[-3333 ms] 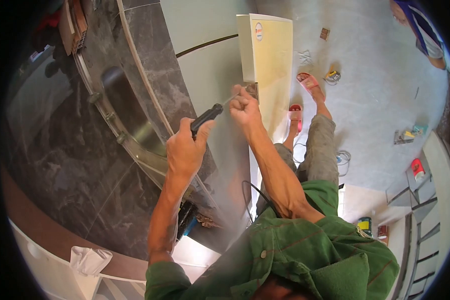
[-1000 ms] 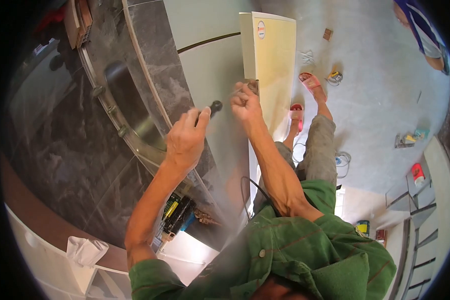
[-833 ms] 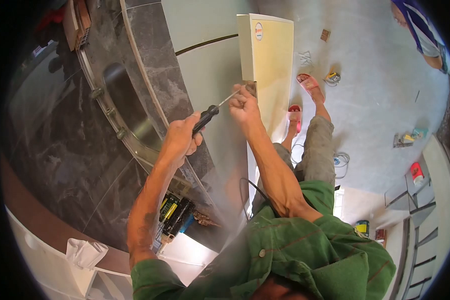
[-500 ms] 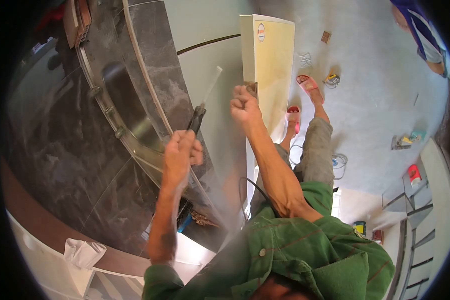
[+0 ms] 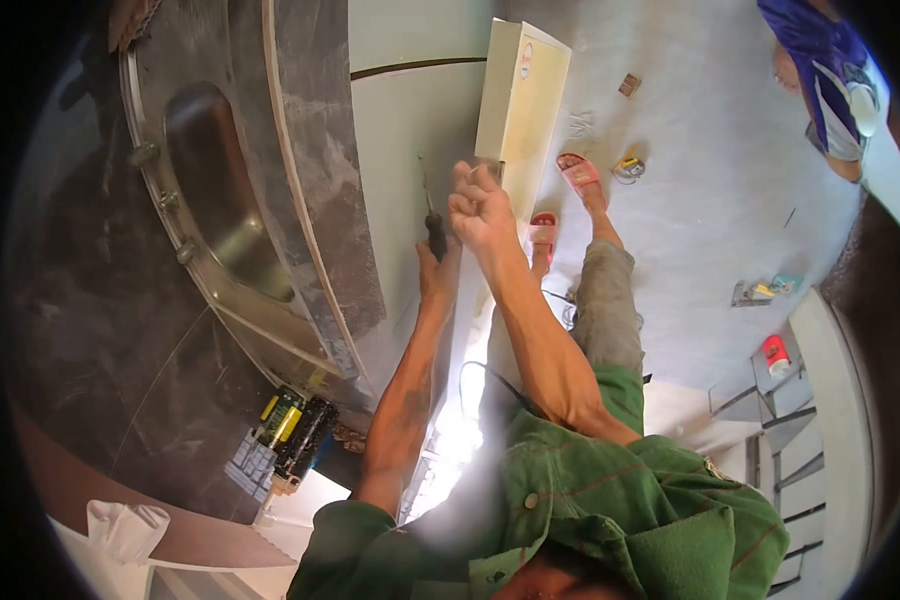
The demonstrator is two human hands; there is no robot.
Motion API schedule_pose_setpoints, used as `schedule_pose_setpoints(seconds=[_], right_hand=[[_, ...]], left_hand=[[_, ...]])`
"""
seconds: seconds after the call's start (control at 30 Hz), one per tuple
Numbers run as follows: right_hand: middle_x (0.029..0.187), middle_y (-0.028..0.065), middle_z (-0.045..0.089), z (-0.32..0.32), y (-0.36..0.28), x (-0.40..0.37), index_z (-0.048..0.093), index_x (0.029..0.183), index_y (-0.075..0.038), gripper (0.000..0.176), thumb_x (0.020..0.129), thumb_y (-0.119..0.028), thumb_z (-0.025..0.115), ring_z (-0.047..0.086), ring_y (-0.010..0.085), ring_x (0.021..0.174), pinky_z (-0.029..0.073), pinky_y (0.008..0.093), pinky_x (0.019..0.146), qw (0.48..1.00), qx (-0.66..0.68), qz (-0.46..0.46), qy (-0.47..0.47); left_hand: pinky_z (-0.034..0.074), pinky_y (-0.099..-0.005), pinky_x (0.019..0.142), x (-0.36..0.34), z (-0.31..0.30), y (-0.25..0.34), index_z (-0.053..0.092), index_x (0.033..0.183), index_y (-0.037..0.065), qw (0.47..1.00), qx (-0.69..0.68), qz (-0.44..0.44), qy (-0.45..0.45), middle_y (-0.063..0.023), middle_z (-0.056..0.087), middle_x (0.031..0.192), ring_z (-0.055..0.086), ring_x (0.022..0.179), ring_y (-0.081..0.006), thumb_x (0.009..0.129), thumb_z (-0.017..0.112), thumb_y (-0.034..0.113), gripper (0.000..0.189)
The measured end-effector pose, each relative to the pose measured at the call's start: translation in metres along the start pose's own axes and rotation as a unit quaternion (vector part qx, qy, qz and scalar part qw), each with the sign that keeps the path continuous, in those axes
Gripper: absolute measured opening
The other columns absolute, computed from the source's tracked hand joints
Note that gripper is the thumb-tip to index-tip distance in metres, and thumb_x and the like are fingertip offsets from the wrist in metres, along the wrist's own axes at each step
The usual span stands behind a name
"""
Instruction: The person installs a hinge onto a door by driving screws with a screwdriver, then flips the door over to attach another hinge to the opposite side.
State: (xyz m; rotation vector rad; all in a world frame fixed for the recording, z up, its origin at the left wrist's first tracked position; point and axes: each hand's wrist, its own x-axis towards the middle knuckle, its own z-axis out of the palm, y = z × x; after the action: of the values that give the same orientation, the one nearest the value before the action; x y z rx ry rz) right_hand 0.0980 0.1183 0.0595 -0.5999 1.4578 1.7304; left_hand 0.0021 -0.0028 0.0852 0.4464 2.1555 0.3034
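Note:
My left hand (image 5: 439,272) is closed around the black handle of a screwdriver (image 5: 435,232), whose thin shaft points up and away from me. Beside it, my right hand (image 5: 483,208) is curled against the edge of a pale yellow cabinet door (image 5: 540,95) with a round sticker near its top. A small metal piece (image 5: 500,170) shows at the fingers, partly hidden by them. Pale green panels (image 5: 410,120) lie just beyond the screwdriver tip, under the dark countertop.
A steel sink (image 5: 215,180) is set in the dark stone counter (image 5: 320,130) on my left. A black and yellow item (image 5: 290,430) and white cloth (image 5: 127,525) lie nearer me. Pink sandals (image 5: 578,175), a tape measure (image 5: 629,168) and a red can (image 5: 776,355) are right; another person (image 5: 825,80) is at upper right.
My left hand has swung right with the screwdriver, close to my right hand. The cabinet door looks narrower and more turned, with my right hand still at its edge. The view has shifted.

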Motion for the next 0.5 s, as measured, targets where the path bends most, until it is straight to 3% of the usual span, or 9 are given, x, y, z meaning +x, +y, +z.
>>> schedule_pose_setpoints(seconds=[0.1, 0.2, 0.3, 0.33, 0.4, 0.5], right_hand=[[0.075, 0.0031, 0.058, 0.007, 0.001, -0.003, 0.054, 0.087, -0.006, 0.017, 0.091, -0.016, 0.068, 0.039, 0.0028, 0.046, 0.024, 0.0198, 0.042, 0.999, -0.035, 0.009, 0.033], [0.081, 0.0020, 0.056, -0.006, 0.002, 0.018, 0.054, 0.094, -0.010, 0.011, 0.094, -0.016, 0.063, 0.033, 0.0061, 0.048, 0.025, 0.0209, 0.045, 0.996, -0.057, 0.048, 0.042], [0.079, 0.0024, 0.058, 0.006, 0.024, 0.002, 0.056, 0.086, -0.006, 0.019, 0.094, -0.021, 0.064, 0.040, 0.0032, 0.048, 0.025, 0.0201, 0.042, 0.983, -0.175, 0.008, 0.054], [0.078, 0.0022, 0.058, 0.008, 0.029, -0.009, 0.057, 0.090, -0.005, 0.018, 0.094, -0.021, 0.064, 0.039, 0.0031, 0.047, 0.025, 0.0203, 0.042, 0.969, -0.243, -0.016, 0.030], [0.077, 0.0017, 0.059, 0.013, 0.031, -0.027, 0.060, 0.097, -0.004, 0.019, 0.094, -0.022, 0.064, 0.038, 0.0030, 0.047, 0.027, 0.0207, 0.042, 0.923, -0.380, -0.063, -0.022], [0.079, 0.0021, 0.061, -0.008, -0.002, -0.036, 0.062, 0.110, -0.001, 0.026, 0.096, -0.022, 0.061, 0.037, 0.0035, 0.048, 0.029, 0.0210, 0.042, 0.789, -0.586, -0.169, -0.070]], left_hand=[[0.044, -0.0344, 0.090, 0.003, 0.013, -0.020, 0.040, 0.120, -0.007, 0.994, -0.095, 0.055, -0.016, -0.0165, 0.054, 0.115, 0.054, 0.106, -0.0228, 0.090, 0.065, 0.034, 0.057], [0.042, -0.0292, 0.086, 0.002, 0.025, -0.017, 0.038, 0.115, -0.002, 0.991, -0.103, 0.079, 0.009, -0.0108, 0.049, 0.109, 0.048, 0.102, -0.0166, 0.093, 0.058, 0.023, 0.039], [0.042, -0.0311, 0.088, -0.006, 0.029, -0.006, 0.036, 0.116, -0.003, 0.987, -0.158, 0.041, 0.011, -0.0122, 0.048, 0.112, 0.047, 0.105, -0.0183, 0.094, 0.058, 0.029, 0.044], [0.042, -0.0323, 0.088, -0.004, 0.028, -0.013, 0.036, 0.115, -0.003, 0.987, -0.144, 0.064, 0.020, -0.0132, 0.049, 0.111, 0.048, 0.104, -0.0197, 0.094, 0.059, 0.030, 0.045], [0.043, -0.0348, 0.088, 0.007, 0.026, -0.026, 0.036, 0.114, -0.004, 0.985, -0.120, 0.114, 0.041, -0.0151, 0.050, 0.110, 0.050, 0.103, -0.0225, 0.093, 0.060, 0.032, 0.047], [0.043, -0.0434, 0.094, 0.012, 0.022, -0.036, 0.034, 0.127, -0.007, 0.995, -0.033, 0.080, 0.043, -0.0295, 0.053, 0.119, 0.054, 0.115, -0.0394, 0.091, 0.059, 0.024, 0.054]])
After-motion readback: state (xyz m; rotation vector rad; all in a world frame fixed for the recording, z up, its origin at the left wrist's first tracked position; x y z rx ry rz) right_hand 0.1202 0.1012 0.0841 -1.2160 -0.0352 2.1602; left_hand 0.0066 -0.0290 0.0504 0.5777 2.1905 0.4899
